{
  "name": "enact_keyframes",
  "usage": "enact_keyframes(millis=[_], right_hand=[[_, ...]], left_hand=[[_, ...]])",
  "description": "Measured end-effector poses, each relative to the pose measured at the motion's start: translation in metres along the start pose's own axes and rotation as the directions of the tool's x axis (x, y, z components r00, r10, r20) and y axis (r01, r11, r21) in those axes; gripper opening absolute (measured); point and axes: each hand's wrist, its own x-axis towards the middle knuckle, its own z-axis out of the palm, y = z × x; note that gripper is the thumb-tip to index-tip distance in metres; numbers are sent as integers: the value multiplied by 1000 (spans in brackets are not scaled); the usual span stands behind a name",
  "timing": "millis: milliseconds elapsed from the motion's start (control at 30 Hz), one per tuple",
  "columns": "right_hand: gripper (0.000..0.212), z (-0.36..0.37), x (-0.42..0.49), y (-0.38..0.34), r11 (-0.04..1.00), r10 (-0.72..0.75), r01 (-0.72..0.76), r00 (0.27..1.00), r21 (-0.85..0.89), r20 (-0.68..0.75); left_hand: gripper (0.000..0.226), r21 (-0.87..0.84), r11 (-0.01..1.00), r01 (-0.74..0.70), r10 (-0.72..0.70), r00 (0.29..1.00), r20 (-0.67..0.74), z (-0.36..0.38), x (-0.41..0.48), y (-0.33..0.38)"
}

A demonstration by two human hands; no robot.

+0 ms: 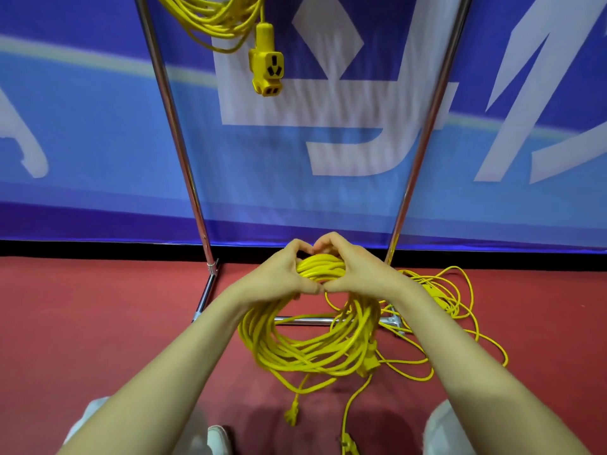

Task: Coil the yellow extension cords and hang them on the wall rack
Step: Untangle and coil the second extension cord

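— Where is the cord under work to be found?

— The coiled yellow cord point(295, 353) is held up in front of the chrome rack point(174, 119), above the red floor point(82, 323). Its top is gripped from both sides, by the left hand point(279, 274) on one side and the right hand point(356, 270) on the other.

— How are the fingers set?

— The fingers point(297, 247) of both hands are curled over the bundle and the thumbs are tucked beneath it. Fingertips are met above and thumbs below, so the strands are ringed. The rest of the coil is left hanging as a wide loop below the wrists.

— And the ends?

— A plug point(292, 415) is seen dangling under the loop, and a second end is blurred at the lower edge.

— Are other cords seen?

— A loose cord point(460, 297) is spread in a tangle on the floor at the right, by the foot of the right pole point(427, 126). Whether it is joined to the held coil cannot be told. A hung coil point(213, 18) is cut off by the top edge, with its socket block point(266, 68) hanging below it.

— What lies behind?

— A blue banner point(98, 126) is stretched behind the rack. The base bar point(305, 320) is seen through the loop.
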Motion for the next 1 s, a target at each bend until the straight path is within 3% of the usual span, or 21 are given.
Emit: enact_keyframes(millis=[133,233,300,367,433,567,667,767,867,1000], right_hand=[[87,-3,-8,15,988,28,-44,994,-150,-107],[59,1,-10,17,987,40,-92,931,-129,-364],[45,8,-7,17,976,152,-205,887,-77,-436],[38,16,-4,18,953,262,-299,899,-54,-352],[28,17,-2,21,953,303,-299,915,55,-266],[19,-4,-1,27,948,311,-273,906,164,-288],[17,-11,-7,41,927,373,-365,882,85,-286],[19,0,-7,52,891,442,-455,863,7,-246],[23,10,-5,57,872,454,-480,866,-94,-209],[19,26,-6,58,809,443,-464,885,-360,-145]], left_hand=[[44,-90,994,59,-72,988,-138,-11,3,-1],[36,-187,980,66,-107,970,-219,-20,5,-4],[35,-236,970,58,-125,952,-278,-23,5,-5],[35,-283,958,46,-142,933,-329,-25,5,-4],[35,-330,943,35,-160,918,-362,-27,4,-3],[29,-423,906,-6,-199,877,-438,-42,3,-6],[25,-551,832,-65,-248,845,-474,-59,1,-9],[22,-584,802,-128,-204,860,-467,-67,-2,-6],[20,-586,792,-172,-159,868,-470,-66,-4,-4],[17,-618,762,-193,-137,884,-446,-65,-6,-2]])
